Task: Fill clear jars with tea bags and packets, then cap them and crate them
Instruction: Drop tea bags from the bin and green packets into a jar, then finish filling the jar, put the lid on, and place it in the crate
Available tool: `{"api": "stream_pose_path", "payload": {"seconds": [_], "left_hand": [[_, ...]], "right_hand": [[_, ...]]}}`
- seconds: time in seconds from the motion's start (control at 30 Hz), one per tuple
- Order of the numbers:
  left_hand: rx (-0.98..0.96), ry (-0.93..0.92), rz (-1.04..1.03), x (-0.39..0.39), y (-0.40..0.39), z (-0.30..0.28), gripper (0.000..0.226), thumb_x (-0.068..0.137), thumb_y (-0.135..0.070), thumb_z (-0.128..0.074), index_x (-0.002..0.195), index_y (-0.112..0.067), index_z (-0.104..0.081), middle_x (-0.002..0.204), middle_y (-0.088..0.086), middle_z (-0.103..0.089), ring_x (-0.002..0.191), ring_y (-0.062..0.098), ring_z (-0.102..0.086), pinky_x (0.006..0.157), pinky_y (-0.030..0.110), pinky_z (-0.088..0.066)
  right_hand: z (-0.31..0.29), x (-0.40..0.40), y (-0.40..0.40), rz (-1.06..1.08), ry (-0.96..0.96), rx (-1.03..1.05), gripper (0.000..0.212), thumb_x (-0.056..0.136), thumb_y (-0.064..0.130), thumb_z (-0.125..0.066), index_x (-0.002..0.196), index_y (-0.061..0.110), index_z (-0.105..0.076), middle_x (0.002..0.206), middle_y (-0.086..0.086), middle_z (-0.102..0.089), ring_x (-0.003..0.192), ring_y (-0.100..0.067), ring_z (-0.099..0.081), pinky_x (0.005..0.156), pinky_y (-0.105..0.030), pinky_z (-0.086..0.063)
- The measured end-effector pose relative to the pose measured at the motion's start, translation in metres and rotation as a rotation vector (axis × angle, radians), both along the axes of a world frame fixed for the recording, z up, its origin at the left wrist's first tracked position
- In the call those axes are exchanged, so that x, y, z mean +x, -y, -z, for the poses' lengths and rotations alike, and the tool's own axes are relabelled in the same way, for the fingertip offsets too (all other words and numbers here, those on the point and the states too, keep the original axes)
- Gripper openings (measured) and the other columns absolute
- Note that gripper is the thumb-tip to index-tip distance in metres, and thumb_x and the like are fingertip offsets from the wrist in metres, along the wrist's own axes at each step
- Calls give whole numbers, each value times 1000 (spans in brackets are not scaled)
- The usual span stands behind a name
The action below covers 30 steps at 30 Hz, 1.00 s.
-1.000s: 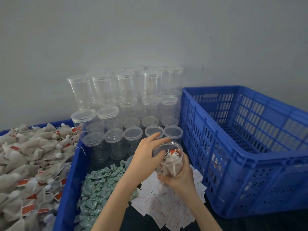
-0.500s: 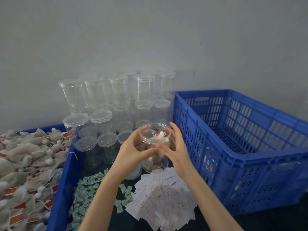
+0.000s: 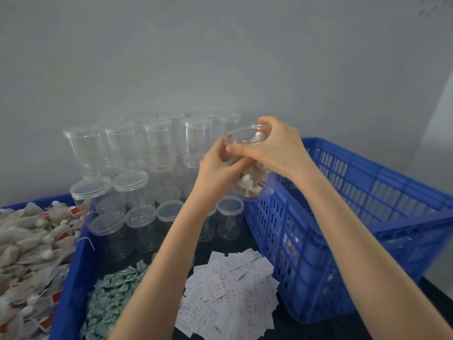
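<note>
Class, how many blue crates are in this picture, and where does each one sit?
2. The left crate sits at the left edge and holds loose tea bags. The right crate stands at the right, beside the raised jar. Others may lie out of view.

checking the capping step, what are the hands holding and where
Both hold one clear plastic jar of tea bags: left hand around its body, right hand gripping the clear lid on top.

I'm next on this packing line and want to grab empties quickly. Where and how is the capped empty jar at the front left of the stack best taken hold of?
Grip the front-left capped jar round its clear side wall just below the lid, coming from the front. It stands upright, neighbours crowd its right and back, and the blue bin wall lies to its left.
</note>
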<state>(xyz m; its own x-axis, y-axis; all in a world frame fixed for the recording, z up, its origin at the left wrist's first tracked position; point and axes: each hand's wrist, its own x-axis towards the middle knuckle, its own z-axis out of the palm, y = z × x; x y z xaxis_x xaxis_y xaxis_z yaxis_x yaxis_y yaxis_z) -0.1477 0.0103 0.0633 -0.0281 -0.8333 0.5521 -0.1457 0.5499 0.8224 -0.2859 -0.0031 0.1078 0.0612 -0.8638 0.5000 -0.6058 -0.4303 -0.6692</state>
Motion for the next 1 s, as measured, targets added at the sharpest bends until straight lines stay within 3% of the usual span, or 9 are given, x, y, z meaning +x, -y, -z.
{"api": "stream_pose_path", "payload": {"seconds": [0.13, 0.23, 0.3, 0.37, 0.47, 0.53, 0.63, 0.83, 1.0], "left_hand": [[24, 34, -47, -20, 27, -5, 30, 78, -38, -78, 99, -38, -57, 107, -2, -69, 106, 15, -64, 90, 46, -54], [59, 64, 3, -39, 43, -8, 73, 82, -33, -75, 143, -14, -40, 141, 4, -52, 128, 16, -50, 108, 35, -41], [60, 64, 10, -52, 53, -12, 81, 87, -30, -70, 152, -18, -24, 153, -1, -34, 139, 10, -34, 107, 23, -31], [39, 77, -16, -60, 63, -12, 71, 89, -27, -68, 150, -19, -30, 151, -4, -38, 136, 9, -37, 105, 23, -33], [14, 95, -20, -66, 74, -4, 44, 91, -19, -64, 134, -18, -53, 125, -11, -57, 110, 0, -55, 93, 17, -45], [9, 107, -10, -64, 78, 8, 27, 92, -11, -60, 118, -21, -63, 109, -17, -64, 97, -7, -59, 84, 10, -47], [42, 86, -14, -57, 79, 29, 27, 93, -6, -56, 99, -31, -64, 101, -19, -66, 97, -5, -61, 83, 10, -45], [142, 72, -89, -32, 77, 62, 27, 93, -4, -54, 94, -26, -69, 94, -11, -72, 94, 2, -65, 86, 20, -48], [203, 37, -82, -16, 74, 85, 27, 94, -3, -53, 94, -25, -69, 87, -11, -73, 84, 2, -66, 80, 20, -50]], "right_hand": [[-22, -28, 23, 22, -162, 46, 102, 60, 75, -74, 140, 17, -52, 137, 0, -58, 122, -17, -55, 86, -26, -37], [-29, -46, 43, 69, -153, 42, 95, 67, 70, -74, 139, 12, -51, 139, -3, -57, 123, -19, -54, 85, -26, -35], [-31, -59, 60, 155, -127, 8, 89, 71, 66, -73, 135, 8, -53, 133, -6, -59, 119, -22, -56, 83, -27, -35], [-30, -74, 77, 228, -117, -29, 82, 73, 64, -73, 130, 7, -55, 122, -5, -62, 113, -23, -57, 81, -27, -35], [-20, -89, 101, 259, -154, -10, 68, 74, 57, -77, 118, 9, -57, 97, 3, -52, 94, -17, -52, 75, -26, -34], [-7, -95, 116, 249, -221, 36, 48, 75, 52, -77, 89, 10, -58, 79, 3, -50, 79, -17, -49, 62, -28, -35], [17, -97, 137, 200, -312, 117, 51, 77, 50, -77, 50, 17, -48, 46, 6, -42, 50, -18, -41, 41, -29, -28], [70, -93, 165, 243, -649, 359, 61, 75, 70, -67, 86, 14, -45, 75, 2, -49, 66, -16, -49, 48, -30, -31], [108, -84, 173, 114, -798, 592, 50, 84, 58, -67, 73, 17, -41, 66, 2, -37, 53, -12, -30, 48, -26, -22]]}}
